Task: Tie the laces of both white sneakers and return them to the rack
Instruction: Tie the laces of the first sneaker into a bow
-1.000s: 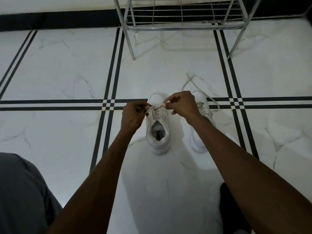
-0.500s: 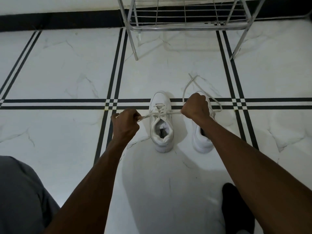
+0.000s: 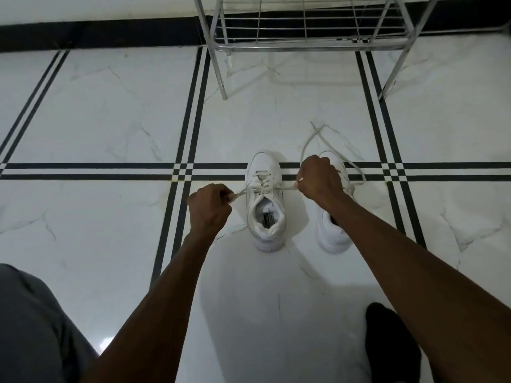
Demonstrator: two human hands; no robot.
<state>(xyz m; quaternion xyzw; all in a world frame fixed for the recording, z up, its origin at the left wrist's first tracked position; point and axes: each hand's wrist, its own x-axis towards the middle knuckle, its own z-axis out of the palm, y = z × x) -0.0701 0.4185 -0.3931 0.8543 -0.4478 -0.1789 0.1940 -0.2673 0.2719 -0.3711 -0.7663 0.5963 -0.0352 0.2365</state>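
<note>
Two white sneakers stand side by side on the white tiled floor, toes pointing away from me. My left hand (image 3: 209,207) is shut on one lace end of the left sneaker (image 3: 266,200), just left of it. Just right of that shoe, my right hand (image 3: 319,177) grips the other lace end. The lace runs taut between both fists across the shoe's tongue. The right sneaker (image 3: 330,230) is partly hidden under my right wrist; its loose laces (image 3: 312,136) trail forward on the floor. The metal shoe rack (image 3: 309,45) stands beyond the shoes.
The rack's two front legs (image 3: 219,76) come down on the floor ahead of the sneakers. A black skirting band (image 3: 96,34) runs along the wall. My grey-clad knee (image 3: 30,324) fills the lower left and a black-socked foot (image 3: 390,338) sits at lower right.
My hands were close together over the left sneaker's tongue, then pulled apart sideways, drawing its lace tight. Since half a second ago they have hardly moved.
</note>
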